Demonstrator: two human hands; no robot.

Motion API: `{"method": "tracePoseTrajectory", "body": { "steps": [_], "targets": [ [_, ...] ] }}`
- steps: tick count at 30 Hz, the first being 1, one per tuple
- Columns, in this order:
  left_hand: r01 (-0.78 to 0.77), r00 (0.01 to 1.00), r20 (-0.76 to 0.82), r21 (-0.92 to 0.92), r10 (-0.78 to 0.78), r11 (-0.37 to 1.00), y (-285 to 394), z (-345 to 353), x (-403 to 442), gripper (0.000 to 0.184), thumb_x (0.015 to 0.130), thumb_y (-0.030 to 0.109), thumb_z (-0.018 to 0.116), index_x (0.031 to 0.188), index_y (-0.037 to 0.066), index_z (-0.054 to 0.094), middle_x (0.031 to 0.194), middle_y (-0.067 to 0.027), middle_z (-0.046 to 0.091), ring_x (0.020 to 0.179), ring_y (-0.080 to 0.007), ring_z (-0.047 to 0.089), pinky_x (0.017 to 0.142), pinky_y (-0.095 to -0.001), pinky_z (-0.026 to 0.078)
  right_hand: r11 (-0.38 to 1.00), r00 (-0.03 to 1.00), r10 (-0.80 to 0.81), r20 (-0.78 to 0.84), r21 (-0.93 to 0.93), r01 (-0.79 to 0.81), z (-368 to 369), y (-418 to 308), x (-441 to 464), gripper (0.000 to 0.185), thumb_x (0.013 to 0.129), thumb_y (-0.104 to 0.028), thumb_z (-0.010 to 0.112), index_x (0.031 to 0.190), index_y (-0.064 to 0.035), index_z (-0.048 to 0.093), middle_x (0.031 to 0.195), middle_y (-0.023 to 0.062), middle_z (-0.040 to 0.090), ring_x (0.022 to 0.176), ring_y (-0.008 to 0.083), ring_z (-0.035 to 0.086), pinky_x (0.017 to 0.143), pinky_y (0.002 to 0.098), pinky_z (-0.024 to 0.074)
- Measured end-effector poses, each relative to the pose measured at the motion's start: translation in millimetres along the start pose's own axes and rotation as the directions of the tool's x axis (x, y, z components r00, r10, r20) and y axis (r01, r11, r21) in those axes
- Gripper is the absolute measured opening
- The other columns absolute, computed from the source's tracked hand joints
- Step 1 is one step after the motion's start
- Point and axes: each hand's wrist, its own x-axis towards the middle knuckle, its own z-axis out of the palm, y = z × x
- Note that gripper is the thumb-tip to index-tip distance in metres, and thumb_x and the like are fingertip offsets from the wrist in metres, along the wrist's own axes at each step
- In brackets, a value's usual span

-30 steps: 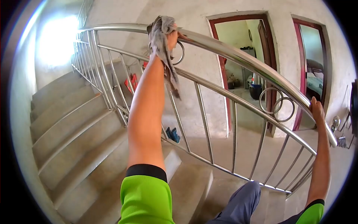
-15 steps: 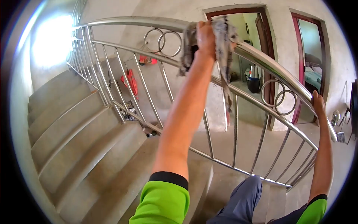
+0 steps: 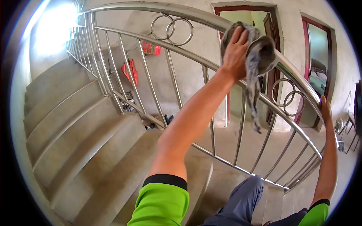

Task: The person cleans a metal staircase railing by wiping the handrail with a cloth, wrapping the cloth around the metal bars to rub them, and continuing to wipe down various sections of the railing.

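My left hand (image 3: 235, 52) presses a grey, patterned cloth (image 3: 260, 56) around the top of the shiny metal handrail (image 3: 298, 77). The fingers lie over the cloth, and a loose end of it dangles below the rail. Farther down to the right, my right hand (image 3: 326, 108) is around the same handrail near its lower end; part of its grip is hidden. Under the handrail runs a thinner metal bar (image 3: 196, 58), with upright balusters (image 3: 152, 86) and paired metal rings (image 3: 180, 32).
Curved concrete steps (image 3: 79, 147) climb to the left toward a bright window (image 3: 54, 30). Beyond the railing are two doorways with dark red frames (image 3: 304, 37). A red item (image 3: 130, 71) hangs by the wall. My bent knee (image 3: 247, 192) is close to the railing's base.
My left hand and the cloth have slid along the handrail to the right and downward. My right hand stays on the rail. The view has shifted slightly.
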Motion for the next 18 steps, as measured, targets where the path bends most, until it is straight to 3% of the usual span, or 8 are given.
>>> {"method": "tracePoseTrajectory", "body": {
  "steps": [1,3,5,9,13,15,16,18],
  "targets": [
    [0.007,0.999,-0.035,-0.124,-0.012,0.992,-9.1,-8.0,-18.5,0.063,0.072,0.040,0.065,0.127,0.012,0.055,0.129,-0.0150,0.056,0.132,-0.0389,0.038,0.116,-0.0530,0.017,0.990,0.993,0.106,0.060,0.084,-0.111,-2.2,-11.8,-2.8,0.059,0.097,-0.051,0.041,0.059,-0.0064,0.047,0.054,0.0007,0.039,0.053,0.0127,0.037,0.051,0.0350,0.0302],
    [0.116,0.976,-0.157,-0.200,-0.149,0.973,-26.9,-11.0,-58.5,0.060,0.073,0.037,0.065,0.128,0.014,0.055,0.125,-0.0143,0.058,0.127,-0.0396,0.044,0.116,-0.0527,0.020,0.990,0.991,0.116,0.070,0.069,-0.121,-0.7,-12.7,-1.5,0.058,0.097,-0.050,0.041,0.059,-0.0069,0.047,0.054,-0.0001,0.039,0.052,0.0116,0.036,0.051,0.0342,0.0290],
    [0.132,0.991,-0.016,0.049,-0.131,0.990,-51.2,-38.6,-77.3,0.054,0.074,0.031,0.066,0.124,0.014,0.058,0.114,-0.0134,0.063,0.118,-0.0376,0.051,0.114,-0.0514,0.023,0.990,0.989,0.130,0.076,0.050,-0.134,1.2,-12.4,-1.1,0.057,0.098,-0.049,0.041,0.059,-0.0073,0.047,0.053,-0.0010,0.038,0.052,0.0105,0.035,0.050,0.0334,0.0278],
    [0.164,0.981,0.093,0.086,-0.172,0.983,-115.8,-41.9,-117.6,0.053,0.068,0.029,0.071,0.116,0.008,0.061,0.098,-0.0100,0.065,0.097,-0.0274,0.058,0.113,-0.0487,0.028,0.983,0.983,0.183,0.025,0.030,-0.183,0.1,-24.3,-5.2,0.058,0.098,-0.049,0.040,0.059,-0.0070,0.048,0.051,-0.0010,0.036,0.051,0.0114,0.036,0.050,0.0336,0.0288],
    [0.217,0.972,0.057,0.141,-0.227,0.966,-96.2,-41.7,-114.0,0.046,0.072,0.024,0.067,0.114,0.007,0.061,0.096,-0.0104,0.065,0.095,-0.0277,0.058,0.113,-0.0492,0.028,0.978,0.977,0.209,0.035,0.012,-0.209,-1.3,-29.1,-6.5,0.059,0.098,-0.048,0.038,0.062,-0.0032,0.051,0.053,0.0057,0.040,0.053,0.0166,0.042,0.055,0.0381,0.0343],
    [0.184,0.981,0.028,0.191,-0.193,0.964,-90.9,-37.8,-113.7,0.040,0.073,0.019,0.065,0.111,0.006,0.062,0.094,-0.0102,0.064,0.096,-0.0274,0.058,0.112,-0.0493,0.029,0.991,0.991,0.122,0.062,-0.061,-0.118,-3.3,-33.2,-6.4,0.059,0.097,-0.048,0.038,0.066,0.0001,0.052,0.056,0.0119,0.044,0.056,0.0211,0.045,0.060,0.0411,0.0369],
    [0.173,0.980,-0.118,0.135,-0.158,0.976,-89.2,-21.6,-119.9,0.042,0.069,0.022,0.068,0.106,0.005,0.062,0.092,-0.0121,0.062,0.097,-0.0314,0.056,0.113,-0.0502,0.028,0.990,0.991,0.136,0.013,0.028,-0.137,1.4,-26.5,-4.1,0.055,0.098,-0.050,0.042,0.060,-0.0109,0.047,0.053,-0.0030,0.038,0.051,0.0096,0.035,0.051,0.0306,0.0278],
    [0.216,0.972,-0.127,0.157,-0.197,0.964,-87.3,32.0,-148.5,0.045,0.065,0.024,0.070,0.105,0.004,0.063,0.093,-0.0133,0.061,0.098,-0.0333,0.055,0.111,-0.0504,0.030,0.992,0.992,0.122,-0.016,0.024,-0.122,5.6,-19.1,-3.4,0.055,0.098,-0.050,0.041,0.059,-0.0111,0.046,0.053,-0.0030,0.038,0.051,0.0097,0.034,0.050,0.0306,0.0276]
  ]
}}
